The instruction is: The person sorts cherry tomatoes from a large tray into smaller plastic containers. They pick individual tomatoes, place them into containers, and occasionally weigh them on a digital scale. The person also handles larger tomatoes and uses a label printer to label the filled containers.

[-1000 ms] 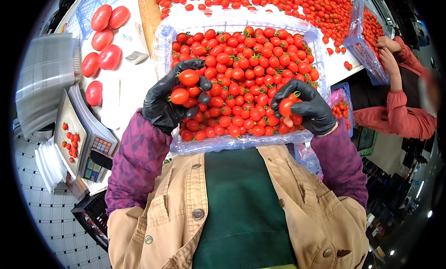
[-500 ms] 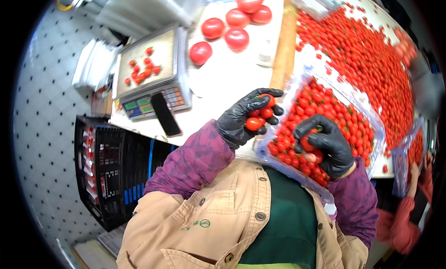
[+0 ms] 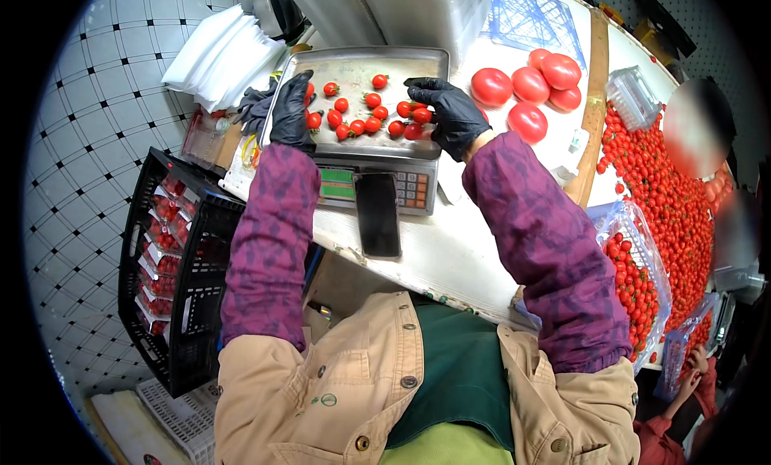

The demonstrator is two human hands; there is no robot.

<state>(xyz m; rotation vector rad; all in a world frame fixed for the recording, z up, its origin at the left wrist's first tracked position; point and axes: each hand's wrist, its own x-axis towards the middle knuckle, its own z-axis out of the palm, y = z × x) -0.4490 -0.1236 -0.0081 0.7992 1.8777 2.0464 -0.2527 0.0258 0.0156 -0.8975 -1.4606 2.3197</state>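
Observation:
My left hand (image 3: 293, 118), in a black glove, is at the left side of the metal pan of a weighing scale (image 3: 361, 61). Its fingers curl around a few cherry tomatoes (image 3: 313, 120), partly hidden by the glove. At the pan's right side, my right hand (image 3: 451, 115), also gloved in black, has its fingers bent over a small cluster of cherry tomatoes (image 3: 422, 116). Several loose cherry tomatoes (image 3: 372, 99) with green stems lie on the pan between both hands. A dark phone (image 3: 377, 216) leans against the front of the scale, beside its keypad.
Several large tomatoes (image 3: 530, 86) sit right of the scale. Beyond a wooden strip (image 3: 594, 104) spreads a heap of cherry tomatoes (image 3: 666, 216); a lined basket (image 3: 634, 292) of them stands nearer. A black crate (image 3: 201, 272) holds packed tomatoes at left. Another person's hands (image 3: 697, 365) work at far right.
Both hands have moved left from the basket of cherry tomatoes to the scale, carrying tomatoes. The view has turned left, bringing the scale to the middle.

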